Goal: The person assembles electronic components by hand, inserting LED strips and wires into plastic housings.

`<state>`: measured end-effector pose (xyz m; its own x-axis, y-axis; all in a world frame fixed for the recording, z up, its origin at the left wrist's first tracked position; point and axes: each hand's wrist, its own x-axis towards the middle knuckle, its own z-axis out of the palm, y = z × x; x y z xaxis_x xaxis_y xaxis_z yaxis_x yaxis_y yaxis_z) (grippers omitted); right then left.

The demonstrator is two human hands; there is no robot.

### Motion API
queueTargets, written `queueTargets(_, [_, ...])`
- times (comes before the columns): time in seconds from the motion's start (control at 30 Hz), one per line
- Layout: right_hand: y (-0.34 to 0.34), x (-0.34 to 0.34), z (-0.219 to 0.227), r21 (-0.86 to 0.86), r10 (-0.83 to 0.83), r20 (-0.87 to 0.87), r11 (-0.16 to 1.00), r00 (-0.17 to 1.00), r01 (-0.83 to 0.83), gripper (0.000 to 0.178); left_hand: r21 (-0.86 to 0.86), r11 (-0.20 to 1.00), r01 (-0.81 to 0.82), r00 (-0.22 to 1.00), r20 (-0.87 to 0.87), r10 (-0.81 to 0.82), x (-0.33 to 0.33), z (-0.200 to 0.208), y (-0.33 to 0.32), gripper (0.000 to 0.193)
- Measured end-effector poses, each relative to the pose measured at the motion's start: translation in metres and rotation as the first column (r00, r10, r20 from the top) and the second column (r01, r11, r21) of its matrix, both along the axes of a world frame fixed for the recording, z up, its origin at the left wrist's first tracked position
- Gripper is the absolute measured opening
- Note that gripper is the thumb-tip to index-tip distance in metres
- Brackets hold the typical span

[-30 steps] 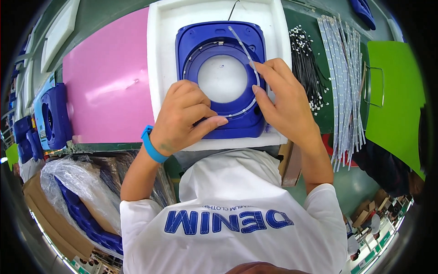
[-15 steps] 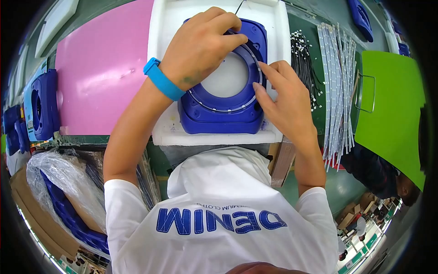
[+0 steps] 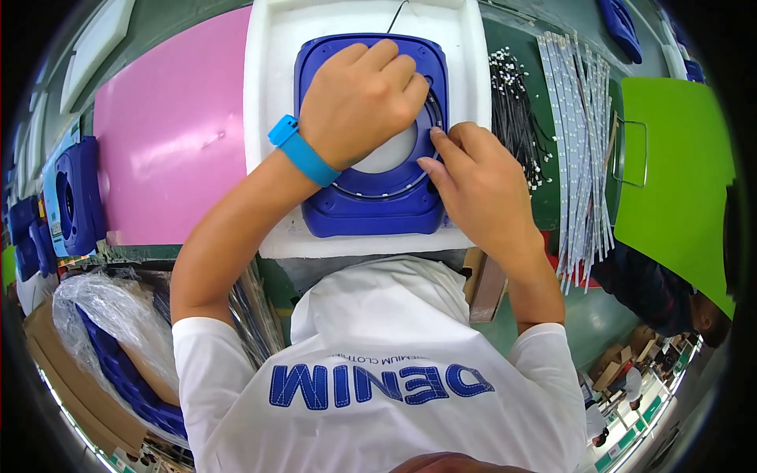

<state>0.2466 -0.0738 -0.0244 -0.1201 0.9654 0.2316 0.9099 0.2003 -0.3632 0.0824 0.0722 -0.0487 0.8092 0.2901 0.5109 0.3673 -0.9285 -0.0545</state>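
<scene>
A blue plastic housing point(image 3: 371, 221) with a round central opening lies in a white foam tray point(image 3: 260, 94) in front of me. Inside its circular channel runs a thin light strip point(image 3: 385, 195) dotted with small white pieces. My left hand point(image 3: 363, 94), a blue band on its wrist, is closed like a fist over the upper part of the ring; its fingertips, and whatever they grip, are hidden. On the ring's right side, my right hand point(image 3: 485, 181) rests its index fingertip on the strip's edge, with the thumb apart below it.
Black cables with white connectors point(image 3: 516, 114) and a bundle of light strips point(image 3: 576, 158) lie right of the tray. A green panel point(image 3: 674, 189) with a metal handle is farther right. At left are a pink sheet point(image 3: 169, 142), another blue housing point(image 3: 79, 197) and plastic-wrapped parts point(image 3: 118, 331).
My left hand has curled from a pinch into a fist and turned over the ring. My right fingertips stay at the ring's right side. The view has shifted slightly.
</scene>
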Motion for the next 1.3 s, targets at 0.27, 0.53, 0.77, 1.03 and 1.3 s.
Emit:
queueTargets(0.27, [0.005, -0.005, 0.005, -0.079, 0.048, 0.101, 0.996, 0.994, -0.040, 0.038, 0.067, 0.998, 0.003, 0.997, 0.080, -0.008, 0.001, -0.004, 0.007, 0.016])
queueTargets(0.53, [0.004, -0.008, 0.007, -0.097, 0.036, 0.098, 0.995, 0.995, -0.026, 0.036, -0.313, 0.940, 0.135, 0.964, 0.260, -0.052, -0.009, 0.001, 0.033, 0.027])
queueTargets(0.77, [0.005, -0.006, 0.007, -0.146, 0.055, 0.109, 0.989, 0.992, -0.039, 0.037, -0.449, 0.893, 0.016, 0.993, 0.108, 0.036, -0.008, -0.004, 0.036, 0.037])
queueTargets(1.03, [-0.002, 0.001, 0.000, -0.038, 0.029, 0.010, 0.999, 1.000, -0.028, 0.047, -0.657, 0.742, 0.129, 0.913, 0.370, 0.169, -0.022, -0.001, 0.036, 0.032])
queueTargets(1.3, [-0.026, -0.020, -0.009, 0.092, 0.294, -0.008, 0.952, 0.956, -0.293, 0.068, -0.818, 0.516, 0.255, 0.606, 0.551, 0.574, -0.107, -0.016, 0.005, 0.017])
